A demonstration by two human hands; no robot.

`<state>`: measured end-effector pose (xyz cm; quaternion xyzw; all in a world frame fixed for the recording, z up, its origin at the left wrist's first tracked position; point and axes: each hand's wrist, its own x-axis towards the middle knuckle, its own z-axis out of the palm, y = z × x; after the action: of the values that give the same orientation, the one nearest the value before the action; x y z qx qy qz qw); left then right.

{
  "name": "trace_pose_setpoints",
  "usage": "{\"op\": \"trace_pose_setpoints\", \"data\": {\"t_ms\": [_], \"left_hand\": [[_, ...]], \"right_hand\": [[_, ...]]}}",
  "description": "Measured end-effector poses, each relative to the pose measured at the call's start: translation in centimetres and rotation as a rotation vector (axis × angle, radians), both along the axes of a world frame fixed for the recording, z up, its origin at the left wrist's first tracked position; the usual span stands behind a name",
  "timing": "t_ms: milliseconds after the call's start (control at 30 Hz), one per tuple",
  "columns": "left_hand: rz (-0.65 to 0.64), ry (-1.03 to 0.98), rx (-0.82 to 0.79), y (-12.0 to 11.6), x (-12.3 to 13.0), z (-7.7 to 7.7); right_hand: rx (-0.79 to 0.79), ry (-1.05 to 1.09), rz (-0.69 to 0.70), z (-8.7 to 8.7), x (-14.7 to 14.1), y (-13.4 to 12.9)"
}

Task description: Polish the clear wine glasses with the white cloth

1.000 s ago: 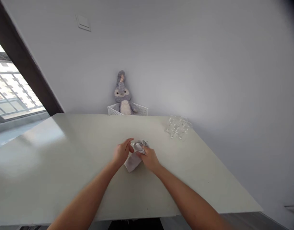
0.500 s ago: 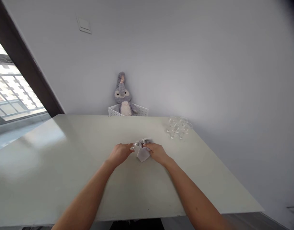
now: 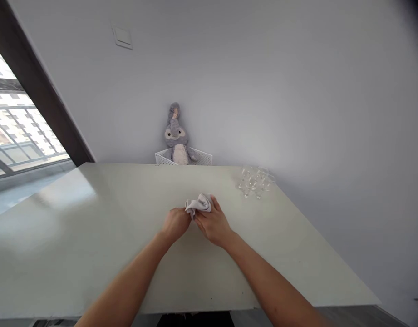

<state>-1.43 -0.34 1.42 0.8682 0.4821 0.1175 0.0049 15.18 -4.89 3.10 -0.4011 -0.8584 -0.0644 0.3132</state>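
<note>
My right hand (image 3: 213,222) holds a crumpled light grey cloth (image 3: 202,203) above the middle of the table, its thumb raised along the cloth's right side. Against the cloth's left edge, my left hand (image 3: 177,222) is closed, knuckles up. It grips a small clear glass, which the fingers and cloth hide now; a shiny bit of it showed at the fingertips a moment earlier. The two hands almost touch. Several clear stemmed glasses (image 3: 254,182) stand in a cluster near the table's back right corner.
The pale table (image 3: 93,254) reaches back towards a plain wall. Beyond its far edge, a grey plush toy (image 3: 176,136) sits in a white perforated basket (image 3: 204,158). A dark-framed window (image 3: 21,122) is at left, and a light switch (image 3: 123,37) is on the wall.
My right hand has turned and moved left under the cloth, which is now bunched up higher. My left hand has rolled inward, and the clear piece at its fingertips no longer shows.
</note>
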Motion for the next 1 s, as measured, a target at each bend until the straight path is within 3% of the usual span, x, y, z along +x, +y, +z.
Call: {"op": "trace_pose_setpoints", "data": {"t_ms": [133, 267, 400, 500, 633, 733, 867, 933, 1000], "left_hand": [[-0.162, 0.015, 0.179, -0.9, 1.1, -0.1], [-0.177, 0.009, 0.222, -1.2, 1.3, -0.7], [-0.034, -0.088, 0.123, -1.1, 1.6, -0.9], [0.120, -0.217, 0.050, -1.1, 2.0, -0.6], [0.159, -0.407, 0.028, -1.6, 2.6, -0.6], [0.112, -0.500, 0.060, -2.1, 3.2, -0.9], [0.058, -0.542, 0.095, -2.7, 3.6, -0.7], [0.027, -0.581, 0.001, -2.6, 3.3, 0.0], [-0.024, -0.691, -0.211, -2.2, 2.8, 0.9]], "right_hand": [[-0.138, 0.280, -0.058, 0.7, 1.0, 0.8], [-0.504, 0.728, 0.011, 0.7, 2.9, 2.2], [-0.817, 1.283, -0.020, -0.4, 3.7, 3.3], [-0.957, 1.551, 0.014, -1.0, 1.9, 2.9], [-0.970, 1.433, 0.222, -1.8, -1.7, 1.1], [-0.885, 1.374, 0.235, -2.7, -3.0, 0.4], [-0.858, 1.427, 0.246, -3.7, -2.5, 1.1], [-0.856, 1.430, 0.200, -3.9, -1.8, 1.6], [-0.854, 1.378, 0.102, -3.9, -1.2, 1.9]]}}
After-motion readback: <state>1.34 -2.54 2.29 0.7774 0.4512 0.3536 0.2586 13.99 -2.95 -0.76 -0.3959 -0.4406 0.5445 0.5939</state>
